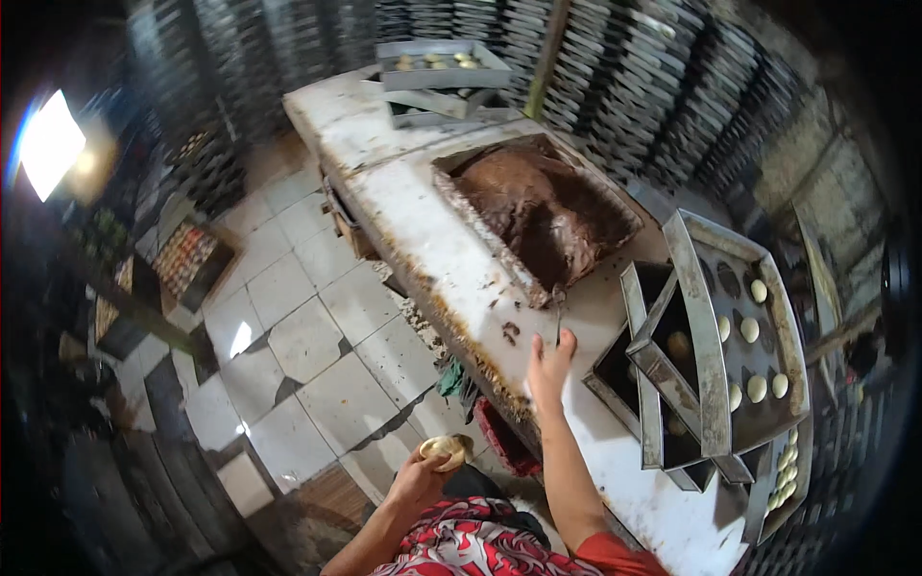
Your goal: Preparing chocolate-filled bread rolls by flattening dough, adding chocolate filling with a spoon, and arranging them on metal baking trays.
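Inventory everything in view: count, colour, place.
Table: one, white, centre
Large tray: one, brownish, table
Paste: one mass, brown, inside
Right tray stack: one, grey, table's right
Dough balls: six, pale, top right tray; more elsewhere
Far tray stack: one, grey, table's far end
Lamp: one, white, left
Tiles: many, whitish, left
Floor boxes: several, dark, left
Background stacks: many, grey, back
Dough piece: one, pale, lower centre
Tool: one, metallic, centre
Left hand: one, bare, holding dough piece
Right hand: one, bare, holding tool
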The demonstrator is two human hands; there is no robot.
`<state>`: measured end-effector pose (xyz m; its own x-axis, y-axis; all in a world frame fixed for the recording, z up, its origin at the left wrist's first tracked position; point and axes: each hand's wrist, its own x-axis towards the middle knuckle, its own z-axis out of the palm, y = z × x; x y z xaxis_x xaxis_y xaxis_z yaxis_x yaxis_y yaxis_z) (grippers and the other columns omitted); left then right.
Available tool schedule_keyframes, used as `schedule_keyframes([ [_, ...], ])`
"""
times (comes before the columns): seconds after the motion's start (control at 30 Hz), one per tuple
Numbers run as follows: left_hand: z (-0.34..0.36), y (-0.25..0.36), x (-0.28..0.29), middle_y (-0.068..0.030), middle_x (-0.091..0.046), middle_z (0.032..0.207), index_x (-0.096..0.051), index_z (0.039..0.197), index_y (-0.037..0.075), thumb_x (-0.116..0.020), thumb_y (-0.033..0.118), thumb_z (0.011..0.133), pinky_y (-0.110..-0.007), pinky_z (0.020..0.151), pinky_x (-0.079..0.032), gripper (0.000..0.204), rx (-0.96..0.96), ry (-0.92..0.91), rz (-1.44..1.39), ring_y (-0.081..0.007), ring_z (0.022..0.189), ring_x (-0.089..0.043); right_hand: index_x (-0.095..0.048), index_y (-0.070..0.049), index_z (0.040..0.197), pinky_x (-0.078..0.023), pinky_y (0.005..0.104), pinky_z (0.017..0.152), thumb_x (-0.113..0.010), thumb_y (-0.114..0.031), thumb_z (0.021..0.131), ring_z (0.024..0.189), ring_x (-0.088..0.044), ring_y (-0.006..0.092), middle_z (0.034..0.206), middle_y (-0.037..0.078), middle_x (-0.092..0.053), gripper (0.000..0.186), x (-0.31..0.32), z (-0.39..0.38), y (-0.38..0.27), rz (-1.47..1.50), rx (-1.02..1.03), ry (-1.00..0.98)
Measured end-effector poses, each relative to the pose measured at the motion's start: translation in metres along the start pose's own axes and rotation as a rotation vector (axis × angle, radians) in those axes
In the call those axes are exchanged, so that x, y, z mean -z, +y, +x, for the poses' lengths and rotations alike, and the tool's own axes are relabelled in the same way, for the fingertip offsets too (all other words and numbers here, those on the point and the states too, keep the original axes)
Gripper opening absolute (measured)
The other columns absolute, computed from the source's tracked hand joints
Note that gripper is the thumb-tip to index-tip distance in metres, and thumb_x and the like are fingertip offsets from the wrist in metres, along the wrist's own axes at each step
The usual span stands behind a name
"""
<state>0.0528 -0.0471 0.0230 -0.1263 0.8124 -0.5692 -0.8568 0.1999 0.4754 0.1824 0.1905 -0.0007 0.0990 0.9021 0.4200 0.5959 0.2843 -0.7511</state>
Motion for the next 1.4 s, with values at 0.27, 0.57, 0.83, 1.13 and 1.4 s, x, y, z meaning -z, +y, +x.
schedule_keyframes([
  [0.27, 0.116, 0.078, -0.086, -0.0058, -0.06, 0.1, -0.051, 0.115, -0.001, -0.055, 0.0, 0.086, -0.024, 0.08, -0.047, 0.03, -0.228, -0.067, 0.646, -0.0126, 0.093, -0.056, -0.055, -0.002, 0.095, -0.045, 0.0354, 0.071, -0.055, 0.001, 0.082, 0.086, -0.059, 0.0317, 0.097, 0.017, -0.058, 0.014, -0.002, 0.035, -0.058, 0.064, -0.073, 0.046],
  [0.57, 0.165, 0.179, -0.136, -0.0109, -0.058, 0.114, -0.047, 0.124, -0.006, -0.052, 0.0, 0.086, -0.03, 0.089, -0.045, 0.039, 0.377, -0.424, 0.162, -0.0192, 0.106, -0.055, -0.06, -0.008, 0.084, -0.05, 0.0416, 0.06, -0.051, -0.016, 0.087, 0.071, -0.063, 0.0321, 0.079, 0.011, -0.063, 0.012, -0.058, 0.195, -0.072, -0.828, 0.284, -0.727],
  [0.83, 0.226, 0.223, -0.165, -0.0177, -0.054, 0.118, -0.045, 0.121, -0.007, -0.032, 0.017, 0.096, -0.042, 0.101, -0.038, 0.038, 0.522, -0.286, -0.164, -0.027, 0.114, -0.05, -0.064, -0.007, 0.094, -0.049, 0.038, 0.063, -0.062, -0.011, 0.081, 0.073, -0.062, 0.0306, 0.078, 0.012, -0.062, 0.014, 0.016, 0.148, -0.176, -0.371, -0.016, -0.417],
  [1.13, 0.211, 0.241, -0.176, -0.022, -0.048, 0.125, -0.033, 0.132, -0.007, -0.038, 0.0, 0.084, -0.044, 0.101, -0.039, 0.048, 0.304, -0.476, -0.145, -0.033, 0.113, -0.051, -0.059, -0.003, 0.11, -0.046, 0.0379, 0.07, -0.057, 0.007, 0.079, 0.08, -0.055, 0.0303, 0.086, 0.013, -0.056, 0.032, -0.01, 0.028, -0.031, -0.364, 0.107, 0.069],
  [1.4, 0.127, 0.123, -0.099, -0.0135, -0.054, 0.116, -0.033, 0.135, 0.005, -0.051, 0.003, 0.083, -0.044, 0.092, -0.045, 0.055, 0.394, -0.518, -0.132, -0.028, 0.104, -0.055, -0.063, 0.001, 0.094, -0.045, 0.0308, 0.069, -0.059, -0.002, 0.082, 0.075, -0.056, 0.0278, 0.089, 0.015, -0.057, 0.013, 0.022, 0.013, -0.087, 0.314, -0.382, -0.388],
])
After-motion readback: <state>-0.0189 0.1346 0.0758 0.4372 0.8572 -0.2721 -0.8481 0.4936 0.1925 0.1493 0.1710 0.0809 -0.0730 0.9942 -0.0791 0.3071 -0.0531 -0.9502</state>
